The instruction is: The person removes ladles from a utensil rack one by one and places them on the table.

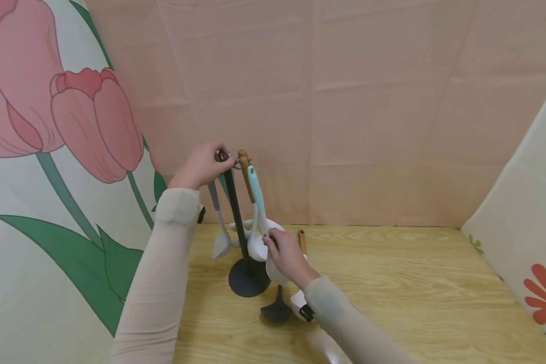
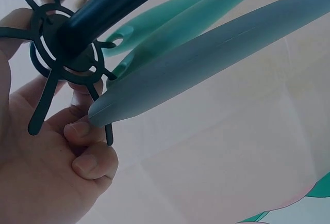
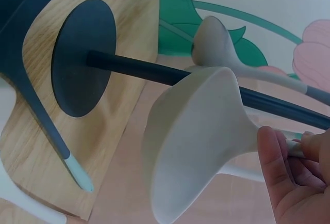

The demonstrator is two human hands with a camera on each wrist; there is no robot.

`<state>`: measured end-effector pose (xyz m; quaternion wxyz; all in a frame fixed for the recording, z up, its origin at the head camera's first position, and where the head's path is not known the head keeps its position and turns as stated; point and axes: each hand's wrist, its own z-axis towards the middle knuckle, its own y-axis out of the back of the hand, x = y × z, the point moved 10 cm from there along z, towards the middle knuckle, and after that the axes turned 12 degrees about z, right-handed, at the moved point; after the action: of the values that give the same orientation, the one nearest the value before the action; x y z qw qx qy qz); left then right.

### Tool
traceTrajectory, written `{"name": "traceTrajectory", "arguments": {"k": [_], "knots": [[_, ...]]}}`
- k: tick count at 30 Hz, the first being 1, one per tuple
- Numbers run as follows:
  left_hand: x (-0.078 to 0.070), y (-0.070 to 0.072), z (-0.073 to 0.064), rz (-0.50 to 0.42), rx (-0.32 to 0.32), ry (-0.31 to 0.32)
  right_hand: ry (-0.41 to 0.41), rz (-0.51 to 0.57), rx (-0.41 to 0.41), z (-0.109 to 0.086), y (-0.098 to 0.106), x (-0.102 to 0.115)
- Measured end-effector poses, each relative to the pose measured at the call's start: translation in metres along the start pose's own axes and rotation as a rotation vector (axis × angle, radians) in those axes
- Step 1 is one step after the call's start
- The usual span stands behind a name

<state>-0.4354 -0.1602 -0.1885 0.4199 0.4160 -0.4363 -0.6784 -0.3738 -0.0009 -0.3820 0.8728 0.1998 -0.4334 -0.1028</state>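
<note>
My left hand grips the hooked top of a black utensil stand, whose ring of hooks shows in the left wrist view. The stand leans, its round base low over or on the table; which, I cannot tell. My right hand pinches a white ladle by its lower handle. That ladle's mint handle points up toward the hooks; whether it hangs there is unclear. Around the stand hang a grey-handled spoon and a wooden-handled white utensil. Two teal handles show beside the hooks.
On the wooden table lie a dark ladle with a mint handle end and a white utensil with a wooden handle, partly behind my right hand. A pinkish cloth wall closes the back; a tulip-printed panel stands left.
</note>
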Motion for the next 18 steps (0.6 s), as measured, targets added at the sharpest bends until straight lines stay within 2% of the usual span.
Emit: {"name": "traceTrajectory", "arguments": {"k": [9,18], "knots": [[0.003,-0.001,0.000,-0.029,0.028,-0.006,0.026,-0.044,-0.040,-0.007,0.005,-0.002],[0.001,0.000,-0.003,-0.036,0.069,0.000,-0.025,-0.014,-0.025,-0.011,0.007,-0.015]]}}
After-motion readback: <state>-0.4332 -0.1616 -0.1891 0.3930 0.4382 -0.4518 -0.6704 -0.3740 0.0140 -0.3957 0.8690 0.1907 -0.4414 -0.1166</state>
